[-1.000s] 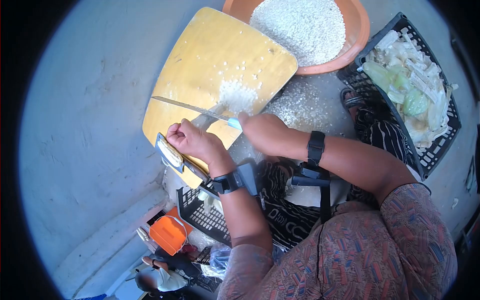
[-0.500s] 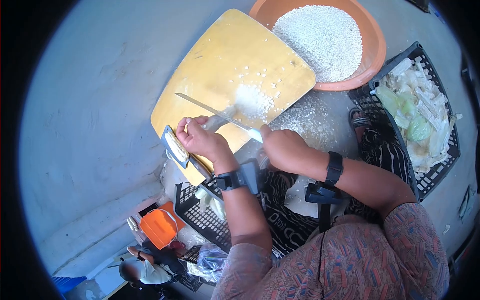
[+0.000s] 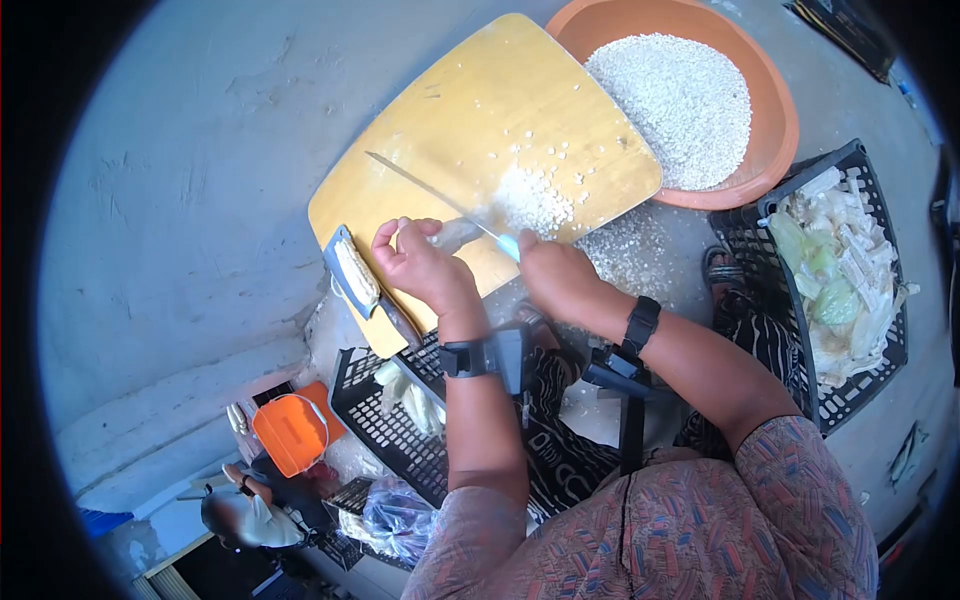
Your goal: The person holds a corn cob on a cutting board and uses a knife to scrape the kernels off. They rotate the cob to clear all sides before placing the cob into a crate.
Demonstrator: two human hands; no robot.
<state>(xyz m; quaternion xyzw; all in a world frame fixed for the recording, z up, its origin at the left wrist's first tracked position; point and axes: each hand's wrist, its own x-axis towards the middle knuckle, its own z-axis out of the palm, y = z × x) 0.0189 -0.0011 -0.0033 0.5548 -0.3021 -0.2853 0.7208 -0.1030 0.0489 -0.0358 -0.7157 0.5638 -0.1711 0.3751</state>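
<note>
My right hand (image 3: 560,275) is closed round the pale blue handle of a long knife (image 3: 425,190), whose thin blade reaches up and left over a yellow board (image 3: 440,120). My left hand (image 3: 425,265) hovers at the board's near edge, left of the knife handle, fingers curled; what they hold, if anything, I cannot make out. A grey shadow falls beside it. Small white diced pieces (image 3: 535,200) lie heaped on the board right of the blade. At the board's left corner rests a broad cleaver (image 3: 345,255) with a whitish elongated piece (image 3: 360,275) on its blade.
An orange-brown basin (image 3: 780,120) of white diced pieces stands beyond the board. Right is a black crate (image 3: 835,400) of pale strips and greenish plastic. Another black crate (image 3: 370,420), an orange bucket (image 3: 290,435) and another person (image 3: 265,520) are lower left. White bits litter the floor.
The view has shifted slightly, so the board and basin sit further right. My left hand has turned a little, its fingers lifted and curled. The knife stays in my right hand.
</note>
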